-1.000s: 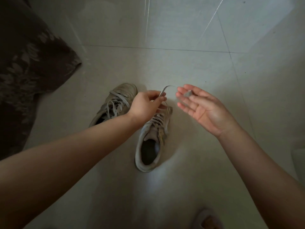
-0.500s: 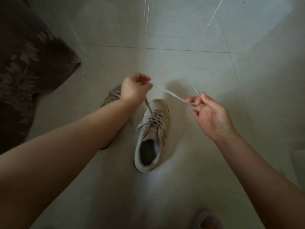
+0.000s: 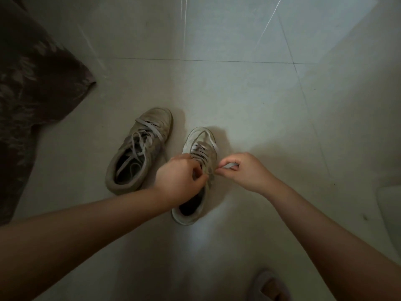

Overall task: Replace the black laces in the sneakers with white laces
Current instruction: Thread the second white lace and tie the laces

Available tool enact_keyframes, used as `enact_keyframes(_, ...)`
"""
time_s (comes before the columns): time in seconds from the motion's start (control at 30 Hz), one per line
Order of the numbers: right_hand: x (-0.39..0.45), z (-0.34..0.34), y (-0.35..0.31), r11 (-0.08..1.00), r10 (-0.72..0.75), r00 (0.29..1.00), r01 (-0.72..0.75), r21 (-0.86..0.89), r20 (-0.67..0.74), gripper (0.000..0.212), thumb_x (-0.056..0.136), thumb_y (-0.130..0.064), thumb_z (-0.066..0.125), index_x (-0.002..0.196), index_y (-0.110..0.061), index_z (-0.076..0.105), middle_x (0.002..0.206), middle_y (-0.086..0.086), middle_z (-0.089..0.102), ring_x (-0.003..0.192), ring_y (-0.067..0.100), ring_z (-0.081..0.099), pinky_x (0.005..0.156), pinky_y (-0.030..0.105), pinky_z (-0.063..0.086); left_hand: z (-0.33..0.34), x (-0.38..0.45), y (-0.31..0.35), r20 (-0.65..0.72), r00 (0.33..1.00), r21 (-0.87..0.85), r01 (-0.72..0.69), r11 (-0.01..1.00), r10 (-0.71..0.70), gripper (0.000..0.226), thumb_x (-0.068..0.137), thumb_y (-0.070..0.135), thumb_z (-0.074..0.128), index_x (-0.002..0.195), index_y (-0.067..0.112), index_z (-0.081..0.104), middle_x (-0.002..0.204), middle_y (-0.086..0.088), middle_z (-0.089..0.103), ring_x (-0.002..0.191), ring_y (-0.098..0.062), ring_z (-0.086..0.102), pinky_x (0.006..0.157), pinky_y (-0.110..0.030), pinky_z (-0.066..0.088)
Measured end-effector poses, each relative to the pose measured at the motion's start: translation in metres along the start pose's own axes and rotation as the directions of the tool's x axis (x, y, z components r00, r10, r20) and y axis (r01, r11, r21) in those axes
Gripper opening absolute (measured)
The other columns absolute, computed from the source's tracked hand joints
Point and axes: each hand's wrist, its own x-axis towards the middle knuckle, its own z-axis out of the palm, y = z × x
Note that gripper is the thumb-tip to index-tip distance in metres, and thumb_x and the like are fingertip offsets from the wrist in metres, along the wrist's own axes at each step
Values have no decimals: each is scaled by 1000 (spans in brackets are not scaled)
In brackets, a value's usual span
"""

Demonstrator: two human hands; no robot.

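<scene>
Two worn pale sneakers stand on the tiled floor. The left sneaker (image 3: pixel 138 148) is laced with a pale lace, its loose ends lying inside the opening. The right sneaker (image 3: pixel 199 148) has a pale lace (image 3: pixel 211 141) crossing its eyelets. My left hand (image 3: pixel 180 177) sits over the right sneaker's tongue with curled fingers gripping its upper part. My right hand (image 3: pixel 245 170) pinches a pale lace end (image 3: pixel 226 165) beside the sneaker's right top eyelets.
A dark patterned cloth (image 3: pixel 32 94) covers the floor at the left. A slipper tip (image 3: pixel 269 287) shows at the bottom edge. A pale object (image 3: pixel 390 205) sits at the right edge. Grey tiles (image 3: pixel 238 88) lie beyond the sneakers.
Both hands came down from raised, spread positions to the right sneaker's upper eyelets. The left sneaker, hidden by my left arm before, is in full view.
</scene>
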Motion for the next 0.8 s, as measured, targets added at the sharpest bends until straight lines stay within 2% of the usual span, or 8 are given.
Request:
enact_keyframes(0.07,1,3,1,1000,-2,1000,2,-14,6,8,80,-25,72,82,-18,74,75,-14,63,76,6,59,73,25,46,1,4,3,44,998,12,48,999,-49,22,80,44,62,81,23,69,89,5,56,91,-16,57,73,-29,49)
enact_keyframes(0.13,1,5,2,999,-7,1000,7,-33,15,9,80,-27,71,85,-20,75,79,-12,64,82,10,62,75,28,48,-1,7,6,117,993,45,18,999,-23,20,77,38,62,86,23,71,93,3,59,93,-19,56,73,-29,48)
enact_keyframes(0.2,1,8,3,1000,-1,1000,1,-30,6,7,81,-27,70,82,-22,73,77,-12,63,79,11,61,72,28,47,-2,7,4,170,986,20,-5,1000,1,18,76,31,62,88,23,71,91,1,58,92,-22,56,72,-30,47)
enact_keyframes(0.27,1,11,3,1000,-5,1000,4,-14,-25,6,83,-26,69,77,-26,66,69,-13,57,68,6,54,63,26,41,-1,7,0,153,988,-7,-8,1000,9,19,77,25,60,92,24,72,92,0,59,94,-23,55,72,-29,44)
enact_keyframes(0.33,2,14,4,1000,-4,999,3,-3,-54,10,85,-23,67,76,-26,63,67,-12,53,64,7,50,61,26,38,2,6,-2,103,994,-14,20,1000,-19,22,81,25,59,98,29,72,98,1,62,97,-21,56,73,-28,44)
enact_keyframes(0.5,2,22,0,1000,21,997,-19,18,-77,5,86,-20,65,84,-18,69,69,-11,55,68,11,50,63,24,35,7,8,-1,56,987,5,149,989,-149,23,85,30,58,102,37,71,104,8,68,96,-18,62,70,-25,46)
enact_keyframes(0.7,-1,18,-3,1000,-18,999,17,-20,-27,10,87,-19,64,88,-13,71,83,1,66,79,17,59,71,30,44,13,9,-5,40,987,-31,160,987,-158,18,86,33,59,97,36,73,101,8,68,94,-17,61,72,-28,50)
enact_keyframes(0.8,1,25,-2,1000,-26,999,25,-9,-43,10,86,-19,65,89,-13,72,82,-1,67,77,14,59,70,29,44,17,10,-7,27,990,-42,136,990,-135,18,87,35,59,97,36,73,96,7,68,91,-15,60,68,-27,47)
